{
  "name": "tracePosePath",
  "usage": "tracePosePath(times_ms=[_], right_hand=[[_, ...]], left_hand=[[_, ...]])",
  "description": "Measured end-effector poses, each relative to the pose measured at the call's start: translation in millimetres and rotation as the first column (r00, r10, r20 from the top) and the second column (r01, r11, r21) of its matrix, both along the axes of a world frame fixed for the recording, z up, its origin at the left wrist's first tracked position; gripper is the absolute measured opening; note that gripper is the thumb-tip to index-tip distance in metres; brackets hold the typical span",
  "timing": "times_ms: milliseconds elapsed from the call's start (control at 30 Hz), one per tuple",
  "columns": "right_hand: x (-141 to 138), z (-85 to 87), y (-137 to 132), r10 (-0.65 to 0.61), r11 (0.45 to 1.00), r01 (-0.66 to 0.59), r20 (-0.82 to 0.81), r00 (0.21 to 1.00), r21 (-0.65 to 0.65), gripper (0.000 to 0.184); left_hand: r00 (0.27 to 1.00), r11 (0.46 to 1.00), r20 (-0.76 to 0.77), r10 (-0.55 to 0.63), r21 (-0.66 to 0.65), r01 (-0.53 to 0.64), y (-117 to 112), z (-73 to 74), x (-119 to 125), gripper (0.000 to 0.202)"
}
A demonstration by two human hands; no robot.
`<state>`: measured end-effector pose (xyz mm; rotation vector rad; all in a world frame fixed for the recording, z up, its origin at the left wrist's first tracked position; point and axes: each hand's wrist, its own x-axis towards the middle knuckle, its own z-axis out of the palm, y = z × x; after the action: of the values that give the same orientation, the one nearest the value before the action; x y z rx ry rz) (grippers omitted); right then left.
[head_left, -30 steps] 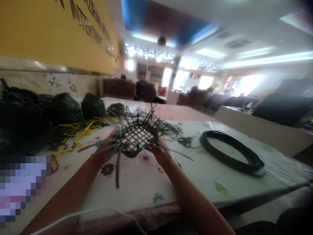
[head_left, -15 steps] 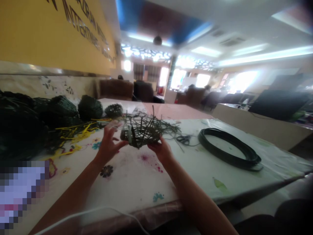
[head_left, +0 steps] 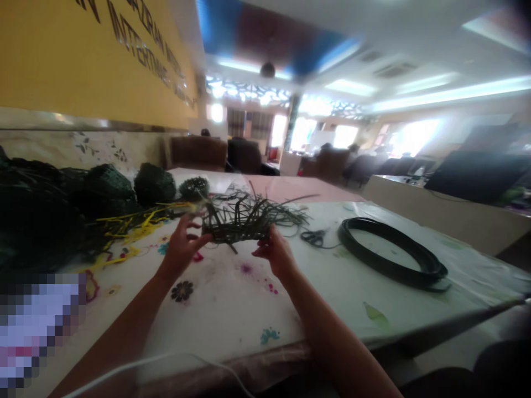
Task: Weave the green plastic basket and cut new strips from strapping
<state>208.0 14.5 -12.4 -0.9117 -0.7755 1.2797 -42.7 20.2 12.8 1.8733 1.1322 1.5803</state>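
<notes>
Left hand (head_left: 182,243): palm turned inward, thumb reaching forward to the lower left edge of the woven piece (head_left: 238,228); fingers curled in a loose arc beside the left end, forefinger raised and blurred; whether it grips or merely steadies cannot be told. Right hand (head_left: 279,251): clamped on the right end of the same piece, thumb upright along the side, the other fingers bent inward beneath the corner. Arms, two: bare, both stretched forward from the near edge and converging on the work, wrists roughly level with each other. Woven piece, one: dark green strips, basket-like, seen from the side between the two hands, free ends bristling upward and outward; whether its base meets the surface (head_left: 224,320) cannot be told. Loose green strips (head_left: 290,213): heaped beyond and right of the piece. Scissors (head_left: 314,237), dark: right of the right hand, well apart from it. Coil of dark strip (head_left: 365,252), one: lying flat, farther right. Yellow strips (head_left: 149,228): scattered left of the left hand. Small woven ball (head_left: 194,189), dark green: beyond the left hand.
</notes>
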Motion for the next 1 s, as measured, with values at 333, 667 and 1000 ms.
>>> tracePosePath(times_ms=[333, 667, 1000], right_hand=[[-9, -5.3, -2, 0.241, 0.964, -0.234, -0.042, 0.970, 0.125, 0.042], [-16, -7.3, -6, 0.205, 0.977, -0.207, 0.040, 0.978, 0.044, 0.044], [-17, -13.5, -5, 0.182, 0.979, -0.189, 0.094, 0.979, 0.070, 0.052]], left_hand=[[0.983, 0.935, -0.007, 0.181, 0.313, -0.170, -11, 2.8, 15, 0.076], [0.974, 0.906, -0.111, 0.199, 0.400, -0.140, -10, 3.0, 9, 0.064], [0.889, 0.831, -0.316, 0.333, 0.544, -0.118, -18, 14.5, 10, 0.074]])
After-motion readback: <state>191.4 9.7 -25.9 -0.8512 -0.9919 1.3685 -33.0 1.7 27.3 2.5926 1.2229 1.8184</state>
